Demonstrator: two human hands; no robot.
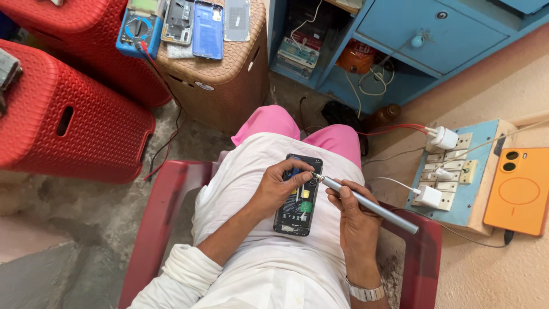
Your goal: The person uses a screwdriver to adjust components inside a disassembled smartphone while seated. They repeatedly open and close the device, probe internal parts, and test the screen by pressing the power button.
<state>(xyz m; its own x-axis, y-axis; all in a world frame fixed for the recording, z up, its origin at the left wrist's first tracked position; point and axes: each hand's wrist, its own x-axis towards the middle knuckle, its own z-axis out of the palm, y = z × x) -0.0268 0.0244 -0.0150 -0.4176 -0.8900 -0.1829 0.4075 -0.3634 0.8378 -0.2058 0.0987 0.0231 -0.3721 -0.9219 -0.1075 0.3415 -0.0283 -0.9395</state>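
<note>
An opened black phone (298, 207), its back cover off and its boards showing, lies on my lap over white cloth. My left hand (278, 184) grips the phone's upper left side, with the thumb over its top. My right hand (350, 213) holds a slim grey pen-shaped screwdriver (372, 205), whose tip touches the phone's upper right corner.
I sit on a red plastic chair (166, 212). A brown stool (229, 74) ahead carries phone parts and a blue multimeter (138, 28). Red stools (68, 114) stand at left. At right, a switchboard (457, 171) with chargers and an orange phone (519, 190). A blue cabinet (423, 34) stands behind.
</note>
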